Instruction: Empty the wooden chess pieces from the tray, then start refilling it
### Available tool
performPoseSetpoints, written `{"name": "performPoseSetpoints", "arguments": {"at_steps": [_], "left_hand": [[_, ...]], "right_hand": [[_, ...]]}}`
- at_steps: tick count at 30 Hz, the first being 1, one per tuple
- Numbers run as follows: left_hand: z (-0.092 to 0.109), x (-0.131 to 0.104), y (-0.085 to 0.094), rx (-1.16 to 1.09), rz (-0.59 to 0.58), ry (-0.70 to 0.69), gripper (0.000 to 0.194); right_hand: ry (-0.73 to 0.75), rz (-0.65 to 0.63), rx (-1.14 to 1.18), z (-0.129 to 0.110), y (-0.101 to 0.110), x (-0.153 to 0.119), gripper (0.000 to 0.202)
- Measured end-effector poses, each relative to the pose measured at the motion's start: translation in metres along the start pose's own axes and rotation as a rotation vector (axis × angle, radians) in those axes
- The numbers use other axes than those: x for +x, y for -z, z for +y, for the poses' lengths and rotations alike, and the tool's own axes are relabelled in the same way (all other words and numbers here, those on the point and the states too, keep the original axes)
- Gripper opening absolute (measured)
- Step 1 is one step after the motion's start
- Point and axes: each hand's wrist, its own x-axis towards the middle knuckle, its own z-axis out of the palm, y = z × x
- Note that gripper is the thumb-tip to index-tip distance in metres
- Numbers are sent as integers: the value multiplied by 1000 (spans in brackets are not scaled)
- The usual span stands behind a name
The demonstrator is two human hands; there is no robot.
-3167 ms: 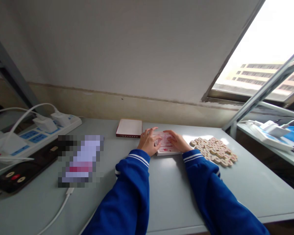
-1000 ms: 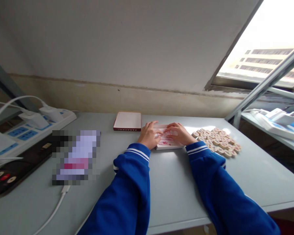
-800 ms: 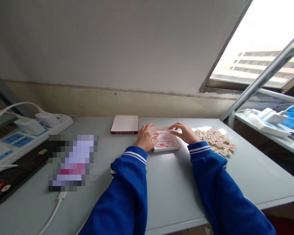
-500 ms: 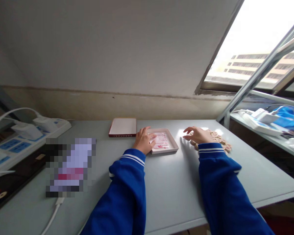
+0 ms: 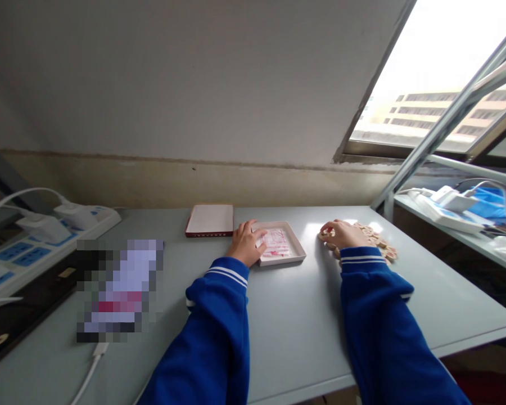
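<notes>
My left hand [image 5: 247, 244] rests at the left side of a shallow white box [image 5: 296, 247], thumb over its wall and fingers bent along the edge. Inside that box lies a folded sheet with red and pink print [image 5: 275, 242]. Over to the right, my right hand [image 5: 344, 234] pinches a small round wooden piece [image 5: 325, 232] between thumb and fingers, at the near-left edge of a heap of similar wooden pieces [image 5: 377, 239]. My right hand and sleeve hide part of the heap. A shallow box lid [image 5: 211, 218] with a dark red side lies left of my left hand, its white inside facing up.
A phone with a blurred screen [image 5: 124, 287] lies at left with a white cable [image 5: 93, 360] plugged in. Behind it is a white power strip [image 5: 29, 247]. The wall closes off the desk's back; a metal frame bar [image 5: 425, 132] slants up at right.
My right hand's fingers have come down and closed on a wooden piece at the heap's left edge. My left hand stays at the box. The view shifts slightly.
</notes>
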Motion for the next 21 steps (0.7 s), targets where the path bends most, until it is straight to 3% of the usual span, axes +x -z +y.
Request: {"name": "performPoseSetpoints", "arguments": {"at_steps": [4,8,12,16,21], "left_hand": [[-1,0,-2,-24,10,0,32],[-4,1,-6,-81,48,-50,31],[-5,3,-10,-153,80,-90,32],[1,4,-12,-296,84,-122,35],[8,6,-13,-437,106,-119,34]], "right_hand": [[63,70,134,-4,-7,7,19],[311,194,396,-22,-11,9,23],[523,165,524,-54,-11,2,20],[580,125,489,-76,-13,-6,15],[587,128,424,-82,-17,-8,15]]}}
